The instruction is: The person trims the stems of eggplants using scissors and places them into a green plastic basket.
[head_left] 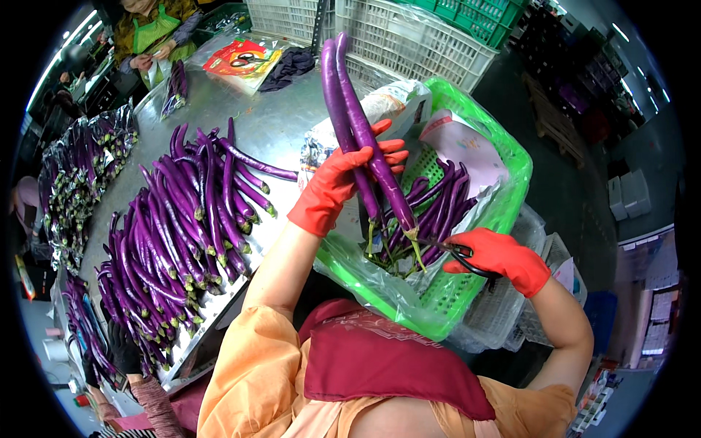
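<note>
Left hand [343, 179], red glove, closed around two long purple eggplants [365, 139] — held upright, stems down. Right hand [504, 257], also gloved, gripping black scissors [456, 255], blades at a stem tip just below the left hand. Green basket [511, 182] of eggplants sits under both hands; trimmed pile [190, 219] lies left of the left hand.

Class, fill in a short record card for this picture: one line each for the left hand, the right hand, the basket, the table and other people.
Left hand: red glove, holds two long purple eggplants upright
Right hand: red glove, holds scissors at the eggplant stems
Basket: green, plastic-lined, more eggplants inside
Table: metal, piled eggplants
Other people: a person in a green apron at the far end
</note>
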The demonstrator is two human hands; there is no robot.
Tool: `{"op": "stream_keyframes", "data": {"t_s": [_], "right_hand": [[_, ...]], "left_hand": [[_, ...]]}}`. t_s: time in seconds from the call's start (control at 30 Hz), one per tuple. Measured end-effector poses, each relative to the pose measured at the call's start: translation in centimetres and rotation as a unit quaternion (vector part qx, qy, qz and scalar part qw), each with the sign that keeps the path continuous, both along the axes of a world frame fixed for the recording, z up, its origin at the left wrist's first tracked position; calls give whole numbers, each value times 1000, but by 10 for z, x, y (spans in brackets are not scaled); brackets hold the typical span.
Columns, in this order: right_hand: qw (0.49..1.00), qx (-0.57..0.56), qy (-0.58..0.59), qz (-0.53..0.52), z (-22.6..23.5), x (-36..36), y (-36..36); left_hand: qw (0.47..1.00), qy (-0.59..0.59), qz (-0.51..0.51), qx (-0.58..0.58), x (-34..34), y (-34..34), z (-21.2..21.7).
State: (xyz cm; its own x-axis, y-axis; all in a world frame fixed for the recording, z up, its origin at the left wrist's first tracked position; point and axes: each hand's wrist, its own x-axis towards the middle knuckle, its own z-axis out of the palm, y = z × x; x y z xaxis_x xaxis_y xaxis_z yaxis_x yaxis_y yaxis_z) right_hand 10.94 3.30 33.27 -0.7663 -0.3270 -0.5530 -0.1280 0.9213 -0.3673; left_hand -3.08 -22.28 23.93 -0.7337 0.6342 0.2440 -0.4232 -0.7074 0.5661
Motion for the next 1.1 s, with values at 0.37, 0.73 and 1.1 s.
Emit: {"op": "stream_keyframes", "data": {"t_s": [0.37, 0.73, 1.1], "right_hand": [[941, -309, -33, -137, -17, -2, 24], [768, -586, -4, -258, -33, -11, -73], [764, -572, 164, -249, -49, 3, -83]], "left_hand": [[987, -40, -62, 143, 5, -10, -13], [984, -35, -129, 120, 27, 19, 10], [982, 12, -186, 40, 35, 16, 11]]}}
